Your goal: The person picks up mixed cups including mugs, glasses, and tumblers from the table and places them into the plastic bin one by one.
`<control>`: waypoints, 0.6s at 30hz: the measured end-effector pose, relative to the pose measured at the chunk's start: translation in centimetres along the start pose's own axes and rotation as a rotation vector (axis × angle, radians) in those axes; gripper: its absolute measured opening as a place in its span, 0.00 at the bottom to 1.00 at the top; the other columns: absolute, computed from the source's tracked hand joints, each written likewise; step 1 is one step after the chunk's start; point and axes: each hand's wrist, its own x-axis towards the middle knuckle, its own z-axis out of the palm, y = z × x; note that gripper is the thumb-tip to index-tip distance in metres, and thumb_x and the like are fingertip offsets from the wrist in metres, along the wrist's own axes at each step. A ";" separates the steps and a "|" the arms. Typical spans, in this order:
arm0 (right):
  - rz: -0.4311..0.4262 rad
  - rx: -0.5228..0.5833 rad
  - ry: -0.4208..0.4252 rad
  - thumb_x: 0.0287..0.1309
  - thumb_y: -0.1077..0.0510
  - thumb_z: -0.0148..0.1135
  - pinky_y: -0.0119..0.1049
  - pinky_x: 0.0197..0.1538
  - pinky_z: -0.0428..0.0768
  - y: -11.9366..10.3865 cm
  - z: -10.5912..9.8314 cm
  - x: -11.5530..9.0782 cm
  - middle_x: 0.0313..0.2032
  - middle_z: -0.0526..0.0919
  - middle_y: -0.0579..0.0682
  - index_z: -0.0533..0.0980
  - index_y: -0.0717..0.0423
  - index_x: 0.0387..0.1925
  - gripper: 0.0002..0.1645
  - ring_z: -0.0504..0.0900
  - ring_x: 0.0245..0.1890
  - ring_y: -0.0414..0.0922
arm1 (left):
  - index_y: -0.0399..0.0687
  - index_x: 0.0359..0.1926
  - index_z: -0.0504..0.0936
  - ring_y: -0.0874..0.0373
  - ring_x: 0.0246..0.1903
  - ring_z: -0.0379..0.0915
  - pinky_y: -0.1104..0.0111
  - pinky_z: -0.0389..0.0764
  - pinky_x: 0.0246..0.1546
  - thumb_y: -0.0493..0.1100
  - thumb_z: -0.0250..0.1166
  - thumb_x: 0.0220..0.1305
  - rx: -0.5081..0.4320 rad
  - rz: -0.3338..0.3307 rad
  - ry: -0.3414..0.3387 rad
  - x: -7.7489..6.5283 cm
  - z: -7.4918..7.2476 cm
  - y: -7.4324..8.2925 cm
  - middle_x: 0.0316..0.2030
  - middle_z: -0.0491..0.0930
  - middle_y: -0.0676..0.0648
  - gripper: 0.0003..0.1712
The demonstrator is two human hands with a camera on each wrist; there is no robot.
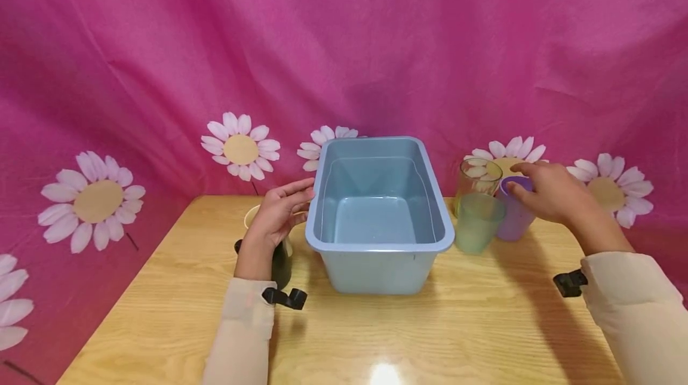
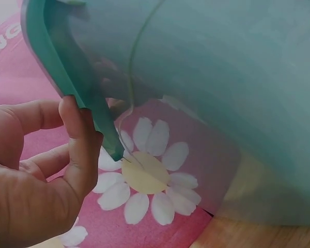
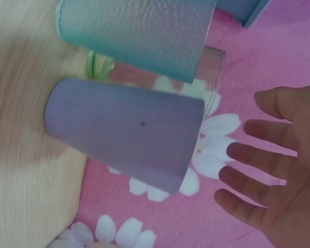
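A grey-blue plastic tub stands upright on the table with nothing inside it. My left hand is at its left side, the fingertips touching the outside of the rim. Over on the right, my right hand hovers by the mouth of a purple cup, its fingers spread and apart from the cup in the right wrist view. Beside that cup stand a pale green frosted cup and a clear yellowish glass, partly hidden behind the green one.
Partly hidden behind my left hand and wrist are a cup with a pale rim and a dark cup. The wooden table ends at a pink cloth printed with white flowers.
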 end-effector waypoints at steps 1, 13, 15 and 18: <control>0.003 0.002 -0.008 0.66 0.56 0.62 0.67 0.49 0.77 0.2 -0.1 -0.1 0.46 0.83 0.73 0.76 0.73 0.55 0.24 0.81 0.46 0.72 | 0.39 0.67 0.78 0.54 0.38 0.84 0.67 0.86 0.39 0.39 0.65 0.72 0.004 -0.001 -0.001 0.0 0.0 0.0 0.48 0.86 0.48 0.25; -0.006 -0.039 -0.019 0.63 0.56 0.65 0.64 0.38 0.78 0.0 1.1 -0.3 0.40 0.84 0.65 0.78 0.67 0.49 0.19 0.83 0.38 0.66 | 0.36 0.68 0.75 0.57 0.35 0.84 0.67 0.85 0.38 0.36 0.63 0.72 -0.059 -0.014 -0.009 -0.1 -0.3 -0.3 0.43 0.87 0.51 0.26; -0.045 -0.050 0.016 0.61 0.57 0.68 0.64 0.39 0.77 -0.3 1.6 -0.4 0.42 0.84 0.64 0.80 0.64 0.48 0.17 0.81 0.39 0.66 | 0.36 0.68 0.76 0.56 0.35 0.85 0.67 0.85 0.39 0.36 0.64 0.71 -0.060 -0.011 -0.011 -0.1 -0.2 -0.2 0.43 0.87 0.50 0.25; -0.100 -0.087 0.060 0.60 0.56 0.69 0.64 0.37 0.75 -0.4 2.3 -0.6 0.43 0.83 0.63 0.81 0.60 0.47 0.16 0.79 0.40 0.66 | 0.37 0.67 0.77 0.55 0.37 0.85 0.66 0.85 0.41 0.37 0.65 0.71 -0.059 -0.014 -0.014 -0.1 -0.2 -0.2 0.45 0.87 0.49 0.25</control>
